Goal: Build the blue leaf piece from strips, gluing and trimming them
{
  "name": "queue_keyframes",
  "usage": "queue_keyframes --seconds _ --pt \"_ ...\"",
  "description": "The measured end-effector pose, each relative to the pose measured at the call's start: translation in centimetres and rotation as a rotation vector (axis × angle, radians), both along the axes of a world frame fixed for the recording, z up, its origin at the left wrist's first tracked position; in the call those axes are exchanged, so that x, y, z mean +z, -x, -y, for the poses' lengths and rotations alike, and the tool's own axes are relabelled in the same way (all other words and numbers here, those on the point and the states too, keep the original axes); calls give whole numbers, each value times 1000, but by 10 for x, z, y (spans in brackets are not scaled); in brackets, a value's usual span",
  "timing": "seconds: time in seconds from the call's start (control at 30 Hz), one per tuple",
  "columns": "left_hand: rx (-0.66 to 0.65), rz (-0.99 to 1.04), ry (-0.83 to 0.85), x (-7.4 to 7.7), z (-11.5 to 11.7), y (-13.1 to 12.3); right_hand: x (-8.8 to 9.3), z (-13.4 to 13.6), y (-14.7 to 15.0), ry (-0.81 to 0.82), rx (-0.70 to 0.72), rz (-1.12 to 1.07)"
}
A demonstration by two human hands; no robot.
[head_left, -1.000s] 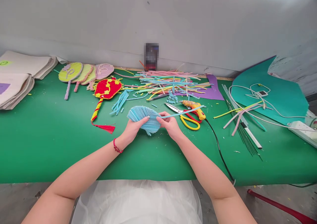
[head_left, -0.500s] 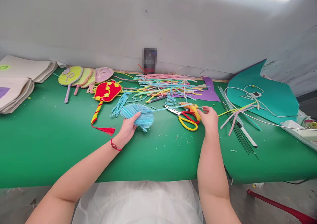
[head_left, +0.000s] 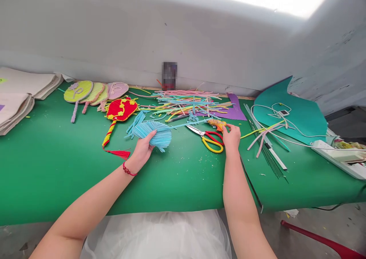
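Note:
My left hand point(head_left: 144, 147) is closed on the edge of a rounded fan piece point(head_left: 154, 134) covered in light blue pipe cleaners, thumb on top. One blue pipe cleaner point(head_left: 187, 124) sticks out from it to the right, towards the orange glue gun point(head_left: 216, 124). The fingers of my right hand point(head_left: 231, 136) are closed around the glue gun's handle, hiding most of it. Just left of that hand lie scissors point(head_left: 213, 141) with red and yellow handles, blades apart. Behind the fan piece are cut blue pipe cleaner pieces point(head_left: 137, 121).
A red and yellow fan point(head_left: 121, 109) with a tassel and several pastel fans point(head_left: 78, 91) lie at the left. Loose pipe cleaners point(head_left: 183, 100) are heaped at the back. Further right are wires point(head_left: 271, 156), a white cable point(head_left: 300, 137), a teal sheet point(head_left: 303, 116) and a power strip point(head_left: 337, 156).
My right hand has come further onto the glue gun and now covers its handle. The left hand keeps hold of the fan piece. The whole view has shifted slightly.

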State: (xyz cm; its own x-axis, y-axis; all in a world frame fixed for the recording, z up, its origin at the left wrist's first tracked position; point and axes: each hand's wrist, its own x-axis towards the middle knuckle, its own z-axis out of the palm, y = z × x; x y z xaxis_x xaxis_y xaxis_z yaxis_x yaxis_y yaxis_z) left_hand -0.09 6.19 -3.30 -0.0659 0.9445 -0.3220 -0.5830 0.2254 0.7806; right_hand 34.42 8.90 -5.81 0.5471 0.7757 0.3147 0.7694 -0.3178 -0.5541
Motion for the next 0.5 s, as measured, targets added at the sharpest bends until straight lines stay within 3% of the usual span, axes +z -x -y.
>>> queue_keyframes --seconds 0.13,0.27,0.37,0.5 --pt "24 11 36 2 -1 1 8 15 9 267 245 -44" --pt "63 41 18 1 -4 1 7 22 19 508 444 162" --pt "79 50 10 -1 -6 0 10 19 27 568 469 247" --pt "102 54 -4 -3 -6 0 17 14 44 664 400 137"
